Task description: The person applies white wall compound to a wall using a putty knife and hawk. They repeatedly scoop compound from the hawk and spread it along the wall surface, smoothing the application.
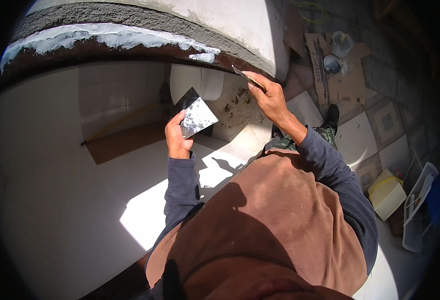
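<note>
My left hand [177, 136] grips the edge of a flat square plate [198, 118], dark at one corner and smeared with white paste. My right hand [271, 100] is closed on a putty knife [240, 73], its thin blade pointing up and left. The blade's tip is at or close to a dark brown frame [140, 52]; whether it touches I cannot tell. A ragged strip of white putty [105, 36] runs along this frame, with a separate dab [202, 57] left of the blade. Rough grey mortar [130, 15] borders the strip.
Below the frame are a white toilet [195, 80] and a brown board [125, 145]. At the upper right, a bucket [341, 45] and a smaller tub [332, 64] stand on flattened cardboard [349, 90]. A cream container [387, 195] and a white plastic rack [416, 210] lie at the right.
</note>
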{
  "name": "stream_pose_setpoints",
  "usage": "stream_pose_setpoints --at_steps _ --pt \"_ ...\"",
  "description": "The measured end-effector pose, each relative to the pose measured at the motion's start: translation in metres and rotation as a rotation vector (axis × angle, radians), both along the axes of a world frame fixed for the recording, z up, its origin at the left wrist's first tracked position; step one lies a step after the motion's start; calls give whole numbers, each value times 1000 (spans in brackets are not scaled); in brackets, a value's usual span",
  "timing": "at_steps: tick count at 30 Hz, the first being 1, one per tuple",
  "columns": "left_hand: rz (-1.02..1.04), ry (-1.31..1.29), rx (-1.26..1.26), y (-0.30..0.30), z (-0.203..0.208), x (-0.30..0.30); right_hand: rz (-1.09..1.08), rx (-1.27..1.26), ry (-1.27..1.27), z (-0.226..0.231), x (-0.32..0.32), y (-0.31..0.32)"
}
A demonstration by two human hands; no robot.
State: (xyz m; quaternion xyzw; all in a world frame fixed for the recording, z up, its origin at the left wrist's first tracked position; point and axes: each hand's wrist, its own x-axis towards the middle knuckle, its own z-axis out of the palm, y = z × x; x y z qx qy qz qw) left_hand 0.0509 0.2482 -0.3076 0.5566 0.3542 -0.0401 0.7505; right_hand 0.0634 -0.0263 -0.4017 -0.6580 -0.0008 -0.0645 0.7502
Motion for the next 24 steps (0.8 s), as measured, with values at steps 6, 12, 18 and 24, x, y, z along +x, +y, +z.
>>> stream_pose_setpoints --at_steps 6,12,18,24 --pt "-38 -27 38 4 -26 -21 -348 -215 -115 -13 24 62" --pt "-39 -7 8 6 -39 -29 -253 -324 -108 -2 23 58" --pt "-58 28 52 1 -45 -25 -364 -278 -170 0 27 56" --pt "-71 20 63 -9 -45 -22 -424 -272 -183 4 24 59"
